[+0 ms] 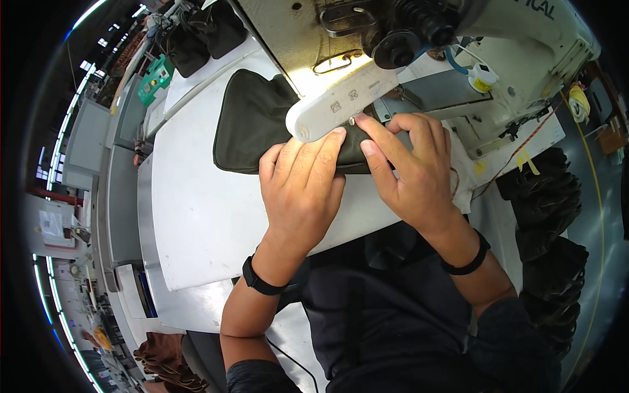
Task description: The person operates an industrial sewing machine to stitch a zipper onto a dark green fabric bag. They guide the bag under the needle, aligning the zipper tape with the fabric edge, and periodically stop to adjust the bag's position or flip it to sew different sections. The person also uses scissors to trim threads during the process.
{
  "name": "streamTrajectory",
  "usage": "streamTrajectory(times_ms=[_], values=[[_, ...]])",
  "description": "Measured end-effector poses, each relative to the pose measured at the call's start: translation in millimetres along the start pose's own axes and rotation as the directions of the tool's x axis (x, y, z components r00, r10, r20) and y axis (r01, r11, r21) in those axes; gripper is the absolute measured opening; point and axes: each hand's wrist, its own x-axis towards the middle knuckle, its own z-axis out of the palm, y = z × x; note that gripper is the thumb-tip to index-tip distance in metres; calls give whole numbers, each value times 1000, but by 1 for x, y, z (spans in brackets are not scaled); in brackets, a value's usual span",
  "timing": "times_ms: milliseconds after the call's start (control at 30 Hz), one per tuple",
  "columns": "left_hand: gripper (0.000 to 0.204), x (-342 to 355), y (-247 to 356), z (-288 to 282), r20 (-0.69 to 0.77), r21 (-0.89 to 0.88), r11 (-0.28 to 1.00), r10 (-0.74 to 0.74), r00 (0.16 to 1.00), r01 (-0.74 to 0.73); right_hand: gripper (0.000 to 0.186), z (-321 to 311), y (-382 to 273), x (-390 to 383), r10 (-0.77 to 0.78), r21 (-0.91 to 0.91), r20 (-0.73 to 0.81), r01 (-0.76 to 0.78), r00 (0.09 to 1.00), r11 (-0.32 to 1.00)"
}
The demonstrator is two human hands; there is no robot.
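A dark olive-green pouch with piped edges lies on the white table of a sewing machine. My left hand rests on the pouch's near edge, fingers stretched out and pressing down flat. Beside it, my right hand has its index fingertip at the stitching spot, its thumb apart on the pouch and its other fingers bent. A white oblong lamp or cover hangs over the work and hides much of the needle area. Nothing shows gripped in either hand.
The white tabletop curves around my left side. Dark bags sit at the far left near a green box. Dark pieces hang in a stack at the right, and brown ones at the lower left. A white-capped bottle stands by the machine.
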Motion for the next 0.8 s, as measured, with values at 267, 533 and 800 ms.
streamTrajectory(times_ms=[267, 533, 800], values=[[59, 1, 0, 1, -3, -24, 1000, 2, 1000, -2, 31, -3, 0, -2, 32, 26, 25, -33, 999, 999], [66, 2, 2, 0, 12, 8, 1000, 3, 1000, -3, 38, -35, 7, 8, 100, 275, 102, -124, 990, 953], [59, -14, 10, 6, -30, 117, 991, -53, 998, 56, 37, -203, 129, 78, 132, 36, -408, -129, 903, 991]])
